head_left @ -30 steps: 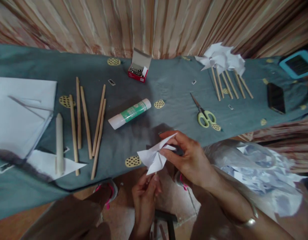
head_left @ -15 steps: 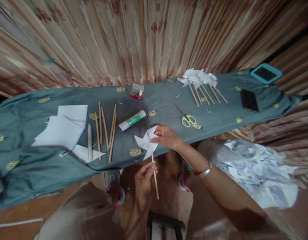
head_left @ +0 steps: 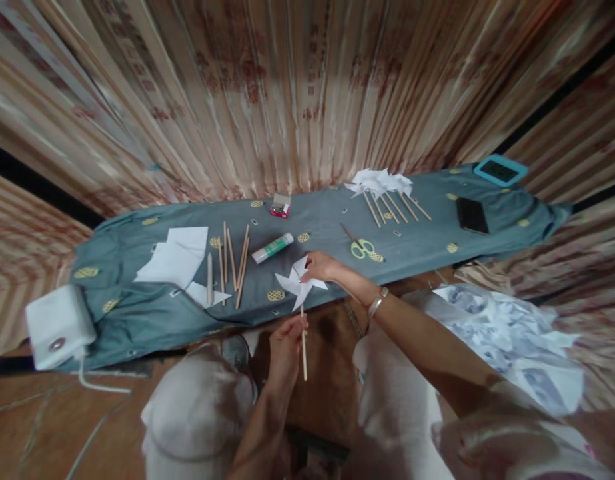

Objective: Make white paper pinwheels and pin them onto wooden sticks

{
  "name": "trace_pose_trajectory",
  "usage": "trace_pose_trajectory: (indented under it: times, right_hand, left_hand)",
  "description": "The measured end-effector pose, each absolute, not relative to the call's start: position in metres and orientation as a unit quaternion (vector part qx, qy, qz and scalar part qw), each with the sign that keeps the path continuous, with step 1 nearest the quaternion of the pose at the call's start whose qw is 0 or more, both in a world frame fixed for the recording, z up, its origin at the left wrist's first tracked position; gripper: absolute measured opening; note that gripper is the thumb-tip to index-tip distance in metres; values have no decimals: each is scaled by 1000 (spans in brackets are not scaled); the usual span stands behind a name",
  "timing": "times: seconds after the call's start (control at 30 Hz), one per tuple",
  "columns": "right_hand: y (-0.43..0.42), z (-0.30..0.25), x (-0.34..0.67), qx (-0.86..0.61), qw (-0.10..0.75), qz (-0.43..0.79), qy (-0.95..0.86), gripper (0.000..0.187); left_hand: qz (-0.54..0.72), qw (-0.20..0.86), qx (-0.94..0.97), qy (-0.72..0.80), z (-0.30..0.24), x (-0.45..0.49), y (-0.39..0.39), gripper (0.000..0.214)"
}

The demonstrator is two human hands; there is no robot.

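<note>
A white paper pinwheel (head_left: 298, 288) on a thin wooden stick (head_left: 304, 360) is between my hands, at the table's front edge. My left hand (head_left: 286, 345) is closed round the stick, below the paper blades. With its fingers pinched, my right hand (head_left: 323, 267) grips the pinwheel's paper near the centre, hiding part of it. Beyond the pinwheel lie a glue stick (head_left: 272, 248) and green-handled scissors (head_left: 361, 247). An open red box (head_left: 280, 207) of small metal pieces, too small to name, sits farther back.
Several loose sticks (head_left: 242, 270), white paper sheets (head_left: 170, 263) and a thick grey-white rod (head_left: 210, 280) lie left. Finished-looking pinwheels (head_left: 380, 183) rest at the back right, near a dark phone (head_left: 472, 215) and a blue-framed tablet (head_left: 501, 171). A white box (head_left: 61, 327) stands far left; paper scraps (head_left: 512, 340) fill a bag at right.
The view has shifted, bringing the white box at left fully into sight. The pinwheel's blades sit at a slightly different angle. Both hands keep their hold.
</note>
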State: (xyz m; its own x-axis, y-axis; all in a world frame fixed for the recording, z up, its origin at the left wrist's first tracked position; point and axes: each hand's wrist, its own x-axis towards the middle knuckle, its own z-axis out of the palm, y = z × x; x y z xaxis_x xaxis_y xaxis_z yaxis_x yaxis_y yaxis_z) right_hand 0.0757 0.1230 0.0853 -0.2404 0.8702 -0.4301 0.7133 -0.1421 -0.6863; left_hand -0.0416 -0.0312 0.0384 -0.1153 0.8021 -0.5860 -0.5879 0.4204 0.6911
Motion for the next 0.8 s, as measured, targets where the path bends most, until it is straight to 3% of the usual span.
trace_pose_trajectory:
  times: [0.8]
  right_hand:
    - [119, 110, 70, -623, -51, 327, -709, 27]
  left_hand:
    - [495, 686, 125, 519, 38, -46, -31, 43]
